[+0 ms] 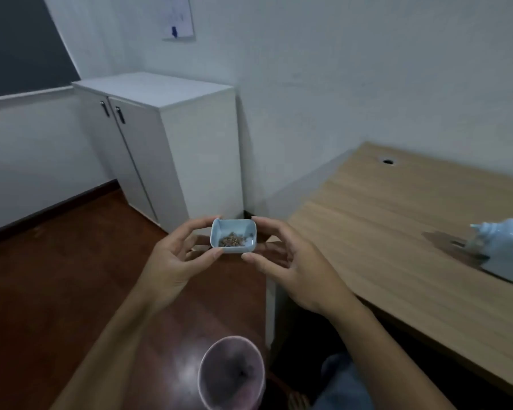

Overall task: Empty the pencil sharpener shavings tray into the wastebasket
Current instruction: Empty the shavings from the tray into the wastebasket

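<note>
A small pale blue shavings tray (234, 227) is held level in mid-air over the floor, with a little heap of brown shavings (232, 240) in it. My left hand (175, 258) pinches its left side between thumb and fingers. My right hand (290, 261) grips its right side the same way. Below, near the bottom edge of the view, stands a round pinkish wastebasket (231, 374), its mouth facing up. The pale blue pencil sharpener body (507, 250) rests on the wooden desk (382, 232) at the far right, partly cut off.
A white two-door cabinet (166, 143) stands against the wall ahead. The floor (57, 276) is dark red wood. The desk's left edge lies just right of my hands. A dark board hangs on the left wall. My knee in blue fabric (338, 380) is beside the wastebasket.
</note>
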